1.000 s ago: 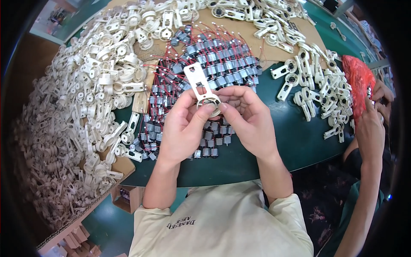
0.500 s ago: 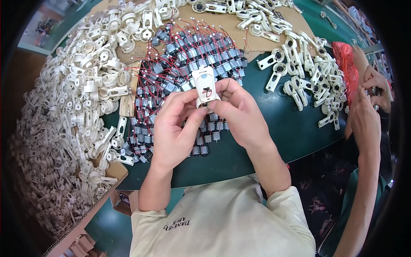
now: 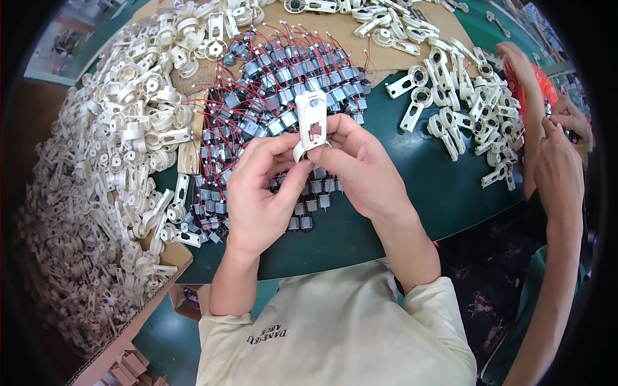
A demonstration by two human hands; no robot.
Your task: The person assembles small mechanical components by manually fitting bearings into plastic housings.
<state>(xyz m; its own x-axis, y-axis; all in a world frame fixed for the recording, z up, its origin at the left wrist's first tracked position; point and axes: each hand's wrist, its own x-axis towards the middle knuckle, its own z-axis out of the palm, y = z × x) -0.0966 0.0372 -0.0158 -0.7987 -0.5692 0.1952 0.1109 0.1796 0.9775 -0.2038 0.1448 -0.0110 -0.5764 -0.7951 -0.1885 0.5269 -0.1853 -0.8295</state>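
Note:
Between both hands I hold a white plastic housing [image 3: 311, 103] with an oblong window in its handle; its lower round end sits in my fingers. My left hand [image 3: 264, 193] is closed, thumb and fingers pinching that round end from the left. On its other side my right hand [image 3: 360, 167] grips the same end with thumb and bent forefinger. What lies inside the round end is mostly hidden by my thumbs. Just beyond and below the hands spread rows of small silver motors [image 3: 277, 77] with red wires and white plugs.
A big heap of white housings [image 3: 77, 212] fills a cardboard box at left. More housings [image 3: 476, 109], several with dark round inserts, lie on the green table [image 3: 412, 174] at right. Beside a red plastic bag [image 3: 541, 83], another person's hands [image 3: 560, 154] work. A wooden strip [image 3: 190, 145] borders the motors.
The housing has tilted in my fingers, so its handle now stands more upright and its window shows wider. At right, the other person's arm has reached across toward the red bag.

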